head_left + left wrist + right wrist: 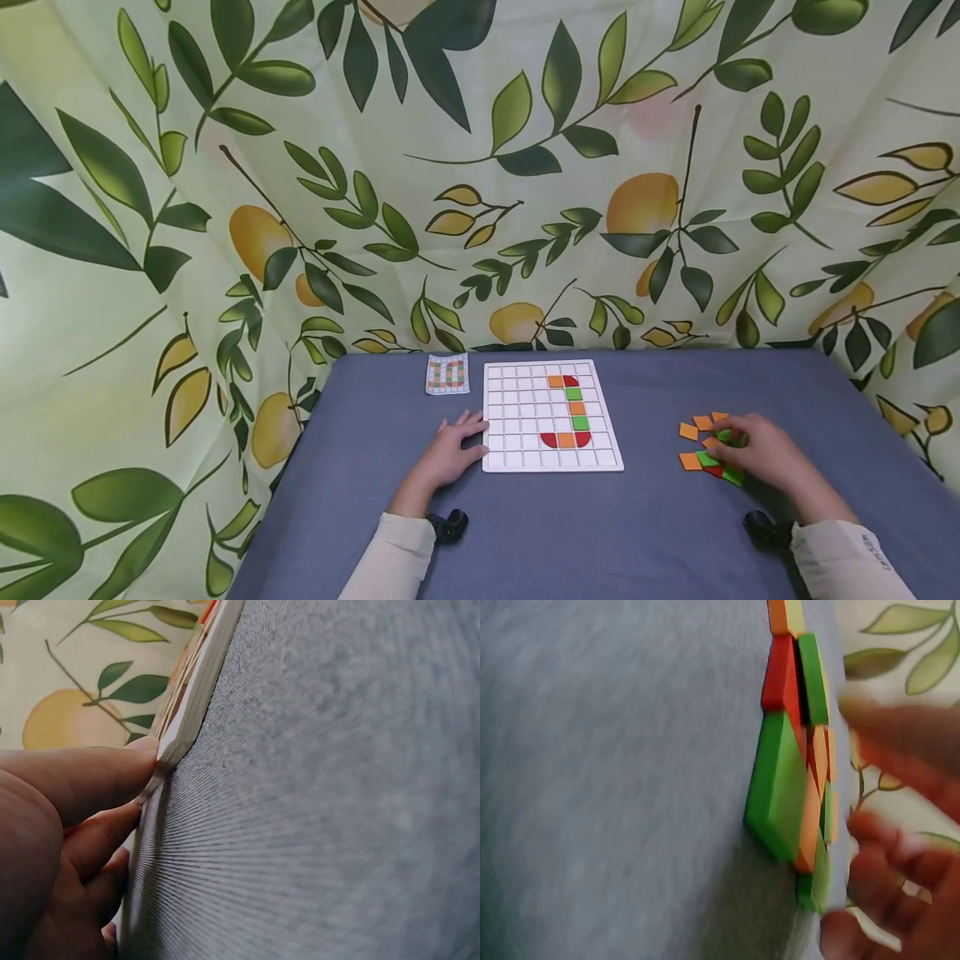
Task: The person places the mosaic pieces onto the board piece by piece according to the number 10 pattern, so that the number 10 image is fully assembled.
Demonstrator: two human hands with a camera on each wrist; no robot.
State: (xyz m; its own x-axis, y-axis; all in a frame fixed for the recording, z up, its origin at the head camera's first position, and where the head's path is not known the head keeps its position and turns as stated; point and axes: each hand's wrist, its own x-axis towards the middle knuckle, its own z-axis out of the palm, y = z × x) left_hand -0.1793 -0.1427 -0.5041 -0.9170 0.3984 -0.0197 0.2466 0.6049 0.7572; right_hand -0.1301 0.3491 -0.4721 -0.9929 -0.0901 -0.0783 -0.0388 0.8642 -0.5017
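Observation:
A white gridded board (517,417) lies on the table, with orange, green and red tiles (577,408) set in its squares in a hook-like shape. At its left edge rests my left hand (448,454), thumb and fingertips touching the rim. In the left wrist view the thumb (97,776) meets the board's corner (180,739). My right hand (761,450) hovers over a loose pile of orange, green and red tiles (690,462). In the right wrist view its blurred fingers (907,742) are spread beside the tiles (780,795), and no tile shows between them.
A small card (447,375) with a coloured grid pattern lies behind the board's left side. The grey-blue cloth (337,483) covers the table, and a leaf-and-fruit patterned curtain (450,167) hangs along its back edge. A dark band sits at each wrist.

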